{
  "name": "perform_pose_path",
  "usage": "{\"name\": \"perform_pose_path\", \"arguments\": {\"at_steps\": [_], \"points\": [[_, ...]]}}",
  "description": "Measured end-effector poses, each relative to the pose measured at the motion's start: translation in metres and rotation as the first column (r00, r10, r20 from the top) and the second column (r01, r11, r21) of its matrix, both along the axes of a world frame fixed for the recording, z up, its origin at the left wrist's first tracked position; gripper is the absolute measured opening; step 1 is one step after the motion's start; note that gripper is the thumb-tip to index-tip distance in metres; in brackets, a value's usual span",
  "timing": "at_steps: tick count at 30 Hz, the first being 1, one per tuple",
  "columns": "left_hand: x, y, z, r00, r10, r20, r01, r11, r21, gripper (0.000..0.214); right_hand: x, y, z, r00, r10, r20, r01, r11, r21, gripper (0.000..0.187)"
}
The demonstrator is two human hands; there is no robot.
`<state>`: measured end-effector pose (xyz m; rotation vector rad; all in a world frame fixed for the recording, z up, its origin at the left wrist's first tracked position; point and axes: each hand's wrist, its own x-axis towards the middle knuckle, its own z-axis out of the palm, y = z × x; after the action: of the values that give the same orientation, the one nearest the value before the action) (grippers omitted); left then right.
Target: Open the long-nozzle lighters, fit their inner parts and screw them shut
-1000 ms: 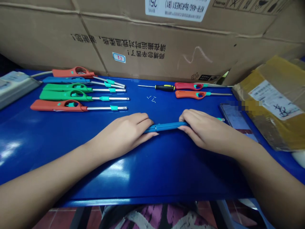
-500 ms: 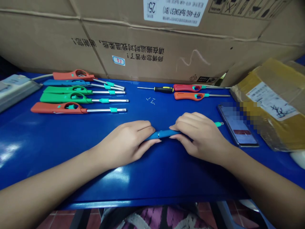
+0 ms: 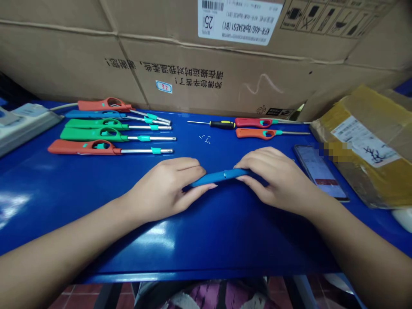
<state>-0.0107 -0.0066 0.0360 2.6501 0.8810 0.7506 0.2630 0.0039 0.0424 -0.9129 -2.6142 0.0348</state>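
A blue long-nosed lighter [image 3: 222, 176] lies across the middle of the blue table [image 3: 96, 201]. My left hand [image 3: 167, 189] is closed round its left end, and my right hand [image 3: 273, 178] is closed over its right part. Only the short stretch between my two hands shows; the metal nozzle is hidden under my right hand.
Several red, green and blue lighters [image 3: 109, 135] lie in a row at the back left. A screwdriver [image 3: 215, 124], two red lighters [image 3: 257, 128] and small screws [image 3: 205, 138] lie behind my hands. A phone [image 3: 318, 171] and a taped parcel [image 3: 370, 141] are on the right, cardboard boxes [image 3: 193, 56] behind.
My hands have shifted slightly along the blue lighter, and its teal nozzle end, seen before beyond my right hand, is now hidden. The view has tilted a little.
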Motion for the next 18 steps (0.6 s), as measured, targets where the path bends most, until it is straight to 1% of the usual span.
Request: {"name": "perform_pose_path", "arguments": {"at_steps": [2,3,4,5,6,7,8,9,10,11,12,13,14,15,16,17,18], "points": [[0.002,-0.003,0.001,0.999,0.011,0.039,-0.011,1.000,-0.005,0.024,-0.002,-0.001,-0.003,1.000,0.011,-0.021,-0.011,1.000,0.004,0.016],[0.004,-0.004,0.002,0.997,0.033,0.070,-0.030,0.998,-0.048,0.024,-0.002,-0.002,-0.005,1.000,0.009,-0.029,-0.009,1.000,0.017,0.019],[0.006,-0.005,0.003,0.991,0.074,0.111,-0.059,0.989,-0.132,0.025,-0.003,-0.003,-0.005,1.000,0.005,-0.027,-0.004,0.999,0.036,0.025],[0.009,-0.005,0.003,0.980,0.131,0.151,-0.088,0.960,-0.267,0.028,-0.004,-0.004,-0.006,1.000,0.002,-0.014,-0.001,0.998,0.065,0.032],[0.011,-0.005,0.003,0.962,0.199,0.185,-0.101,0.895,-0.435,0.033,-0.005,-0.005,-0.006,1.000,-0.001,0.008,0.000,0.995,0.099,0.040],[0.013,-0.005,0.002,0.943,0.262,0.206,-0.088,0.791,-0.605,0.037,-0.006,-0.006,-0.005,0.999,-0.004,0.035,0.000,0.991,0.133,0.046],[0.015,-0.005,0.002,0.926,0.308,0.218,-0.049,0.671,-0.740,0.039,-0.008,-0.007,-0.005,0.998,-0.009,0.065,-0.002,0.987,0.161,0.049],[0.016,-0.004,0.001,0.914,0.335,0.231,0.001,0.567,-0.824,0.039,-0.009,-0.008,-0.004,0.996,-0.013,0.093,-0.004,0.984,0.180,0.049],[0.017,-0.004,-0.001,0.905,0.345,0.250,0.046,0.506,-0.861,0.039,-0.009,-0.008,-0.003,0.993,-0.019,0.114,-0.003,0.981,0.193,0.047],[0.016,-0.003,-0.002,0.901,0.339,0.272,0.072,0.499,-0.863,0.039,-0.010,-0.009,-0.003,0.992,-0.027,0.125,0.001,0.980,0.199,0.045],[0.016,-0.003,-0.003,0.901,0.323,0.288,0.074,0.542,-0.837,0.039,-0.010,-0.009,-0.002,0.991,-0.032,0.126,0.007,0.980,0.198,0.044],[0.014,-0.003,-0.004,0.910,0.292,0.294,0.055,0.619,-0.784,0.038,-0.009,-0.009,-0.001,0.992,-0.033,0.120,0.010,0.981,0.192,0.043],[0.013,-0.003,-0.005,0.926,0.248,0.286,0.025,0.714,-0.699,0.037,-0.009,-0.009,-0.001,0.994,-0.030,0.109,0.009,0.983,0.185,0.043],[0.011,-0.003,-0.006,0.945,0.194,0.263,-0.002,0.809,-0.587,0.035,-0.008,-0.010,0.000,0.995,-0.024,0.097,0.007,0.984,0.176,0.043],[0.009,-0.003,-0.006,0.964,0.138,0.227,-0.019,0.888,-0.460,0.034,-0.008,-0.010,0.000,0.996,-0.016,0.087,0.002,0.986,0.165,0.043],[0.008,-0.003,-0.007,0.978,0.090,0.186,-0.022,0.941,-0.339,0.033,-0.007,-0.010,0.000,0.997,-0.006,0.080,-0.006,0.988,0.153,0.043],[0.007,-0.003,-0.008,0.988,0.051,0.145,-0.015,0.970,-0.241,0.033,-0.007,-0.011,0.000,0.997,0.002,0.074,-0.013,0.990,0.141,0.042]]}}
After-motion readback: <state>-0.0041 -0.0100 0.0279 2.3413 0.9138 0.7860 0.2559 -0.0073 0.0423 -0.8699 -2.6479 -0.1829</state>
